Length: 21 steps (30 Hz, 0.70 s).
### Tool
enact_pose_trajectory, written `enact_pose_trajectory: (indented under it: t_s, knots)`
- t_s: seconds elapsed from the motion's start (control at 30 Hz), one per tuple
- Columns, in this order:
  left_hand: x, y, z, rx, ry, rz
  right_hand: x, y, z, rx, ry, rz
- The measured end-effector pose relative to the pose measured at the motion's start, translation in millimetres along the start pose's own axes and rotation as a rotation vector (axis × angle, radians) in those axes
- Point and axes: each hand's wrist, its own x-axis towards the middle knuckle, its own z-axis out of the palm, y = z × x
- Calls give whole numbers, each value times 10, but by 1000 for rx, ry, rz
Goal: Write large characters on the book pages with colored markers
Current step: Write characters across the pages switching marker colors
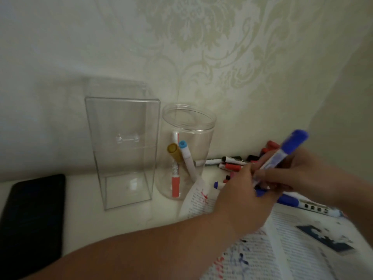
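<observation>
Showing an open book [298, 225] at lower right, its printed pages already bearing red and blue marker strokes; more characters probably remain to be written. The right hand [298, 174] grips a blue marker [282, 154], blue end up, above the book's upper edge. The left hand [240, 193] meets its lower end, but its hold cannot be told.

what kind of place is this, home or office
Probably a room in a home: floral patterned wallpaper behind a white tabletop, with a clear jar holding markers and a scribbled-on open book on it.
</observation>
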Motion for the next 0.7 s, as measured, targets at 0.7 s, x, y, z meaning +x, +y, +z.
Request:
enact_pose_trajectory:
  t_s: [0.7]
  knots:
    - [-61, 241, -105, 252, -88, -160, 704, -1821, 442, -539, -314, -109]
